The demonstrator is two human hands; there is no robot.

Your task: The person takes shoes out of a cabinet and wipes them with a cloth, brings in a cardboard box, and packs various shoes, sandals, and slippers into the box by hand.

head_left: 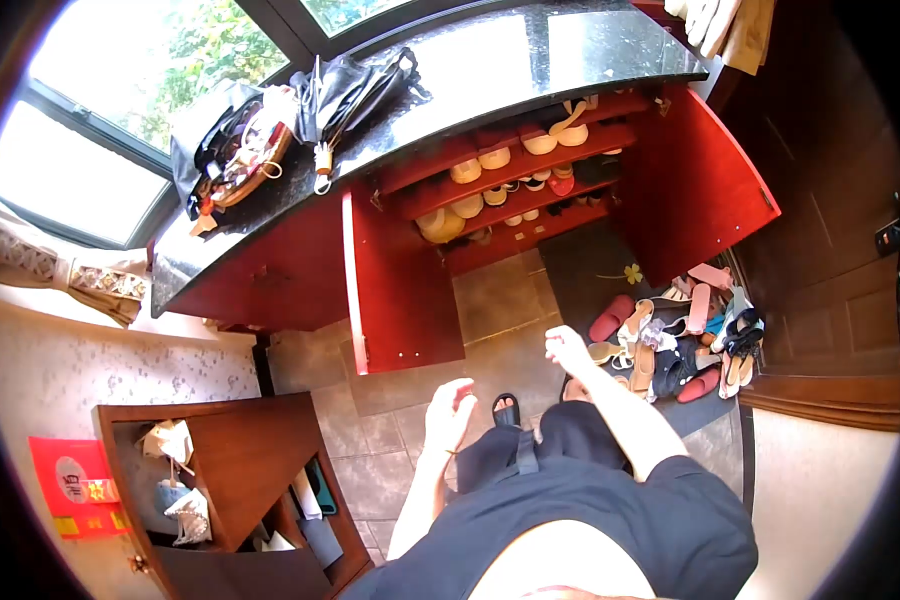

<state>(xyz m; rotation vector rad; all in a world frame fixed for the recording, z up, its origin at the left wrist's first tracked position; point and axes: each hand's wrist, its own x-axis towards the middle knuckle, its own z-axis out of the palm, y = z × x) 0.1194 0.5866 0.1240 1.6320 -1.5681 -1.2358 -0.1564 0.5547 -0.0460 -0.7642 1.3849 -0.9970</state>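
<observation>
My left hand (450, 415) is raised over the tiled floor, fingers slightly bent and apart, holding nothing. Above the floor to its right, my right hand (567, 348) has its fingers curled, and whether anything small is in them cannot be made out. In front of me stands a red cabinet (300, 265) with both door panels swung out, the left door (395, 280) and the right door (700, 190). Rows of shoes (495, 158) sit on its shelves. Right of my right hand lies a heap of shoes and slippers (642, 370).
On the black countertop (490, 60) lie a folded umbrella (340, 95) and a bag (250, 150). A brown wooden cabinet (240, 450) with open compartments stands at lower left. A dark door (820, 230) is at right, a dark mat (585, 270) before the shelves.
</observation>
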